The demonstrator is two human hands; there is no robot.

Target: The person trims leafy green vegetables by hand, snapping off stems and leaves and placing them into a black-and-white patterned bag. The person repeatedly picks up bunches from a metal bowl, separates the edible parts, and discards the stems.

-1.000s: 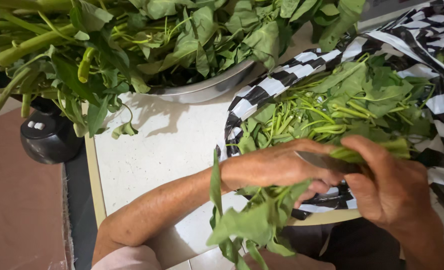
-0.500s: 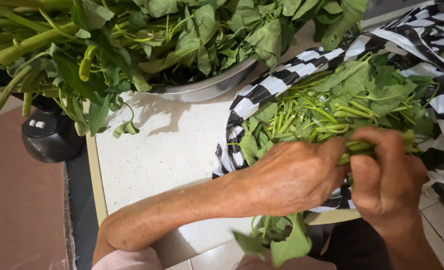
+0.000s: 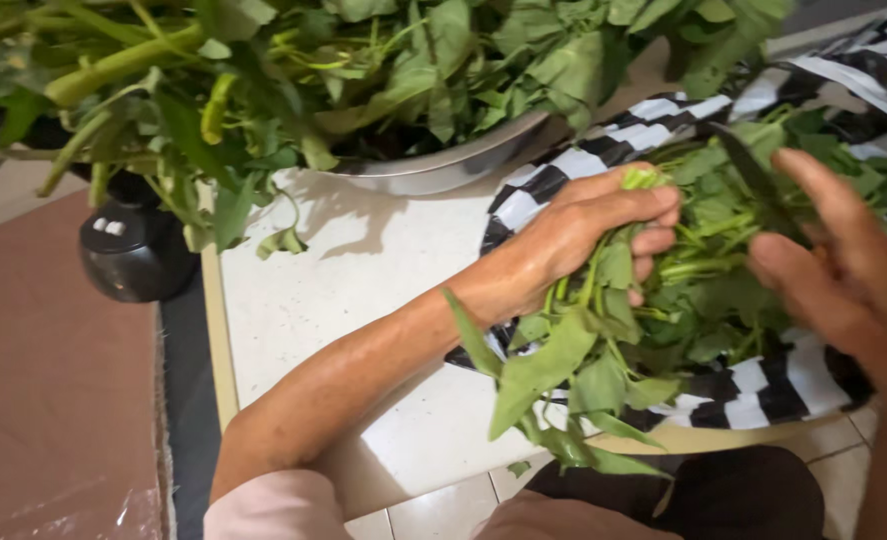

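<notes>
The left hand (image 3: 588,230) now grips a bunch of leafy green stems (image 3: 583,345) lifted over the black-and-white checked cloth (image 3: 753,385); the right hand (image 3: 843,270) has let go, fingers spread open.

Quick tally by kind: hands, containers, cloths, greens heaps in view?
Hands: 2, left hand gripping a leafy stem bunch, right hand open
Metal bowls: 1
Black pots: 1
Checked cloths: 1
Greens heaps: 2, in bowl, on cloth
Total: 7
</notes>
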